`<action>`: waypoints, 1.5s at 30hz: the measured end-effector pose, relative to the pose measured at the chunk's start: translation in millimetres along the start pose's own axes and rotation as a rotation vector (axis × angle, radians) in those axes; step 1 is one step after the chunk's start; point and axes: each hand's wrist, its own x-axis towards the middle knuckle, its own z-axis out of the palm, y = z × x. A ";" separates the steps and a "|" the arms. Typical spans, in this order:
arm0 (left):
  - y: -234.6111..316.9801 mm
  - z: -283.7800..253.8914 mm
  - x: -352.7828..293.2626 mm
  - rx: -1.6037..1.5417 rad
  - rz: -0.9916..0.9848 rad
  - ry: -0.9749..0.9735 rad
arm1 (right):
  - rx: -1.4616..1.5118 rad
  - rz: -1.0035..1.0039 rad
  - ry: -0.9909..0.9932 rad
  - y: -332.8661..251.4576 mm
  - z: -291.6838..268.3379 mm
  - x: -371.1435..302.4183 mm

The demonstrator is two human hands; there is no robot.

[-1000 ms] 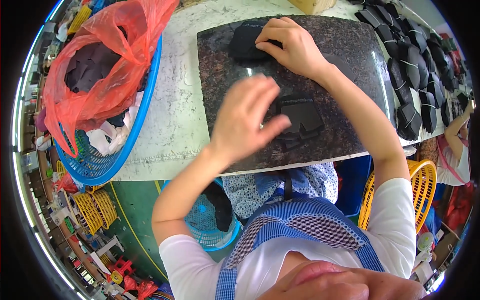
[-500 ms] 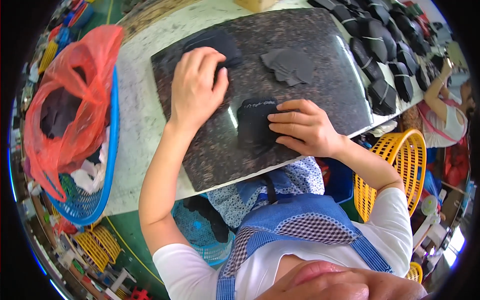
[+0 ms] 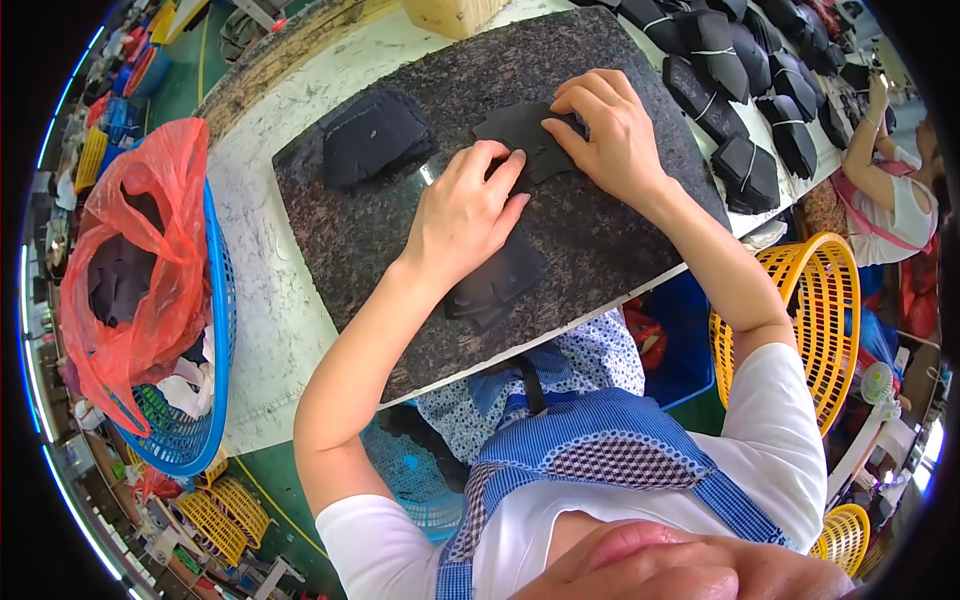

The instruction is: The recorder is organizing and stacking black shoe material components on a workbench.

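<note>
On a dark speckled stone slab [image 3: 620,215] lie thin, dark cut pieces that look like fabric. My right hand [image 3: 615,135] has its curled fingers and thumb at the right edge of a loose dark grey pile [image 3: 535,140]. My left hand [image 3: 460,215] is at that pile's lower left, thumb and index apart, the index tip by its edge. Beneath and nearer than my left hand lies a small black stack [image 3: 500,285], partly covered by the hand. A thicker, neat black stack [image 3: 375,138] sits at the slab's far left, untouched.
Tied black bundles [image 3: 745,170] crowd the table's right end. A blue basket [image 3: 222,330] with a red plastic bag [image 3: 140,290] stands left. Yellow baskets [image 3: 835,330] stand at right, near another person [image 3: 890,200]. A wooden block [image 3: 450,15] lies at the far edge.
My left hand has left the far left stack and moved right and nearer. My right hand has moved from the near stack to the far pile, whose pieces have shifted.
</note>
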 end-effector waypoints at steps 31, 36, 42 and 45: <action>-16.9 -7.9 7.8 -0.044 -0.022 -0.059 | 0.295 -0.179 -0.061 -4.8 -0.6 9.4; -14.7 -11.7 6.3 -0.033 -0.014 -0.068 | 0.904 0.220 0.039 -9.7 -30.4 -11.5; 19.4 -31.0 -9.2 -0.229 -0.106 0.049 | 0.405 0.014 0.082 -40.4 -60.9 -30.0; 58.3 -52.6 -53.2 -0.724 -0.462 -0.266 | 0.809 0.302 -0.470 -93.5 -78.6 -47.7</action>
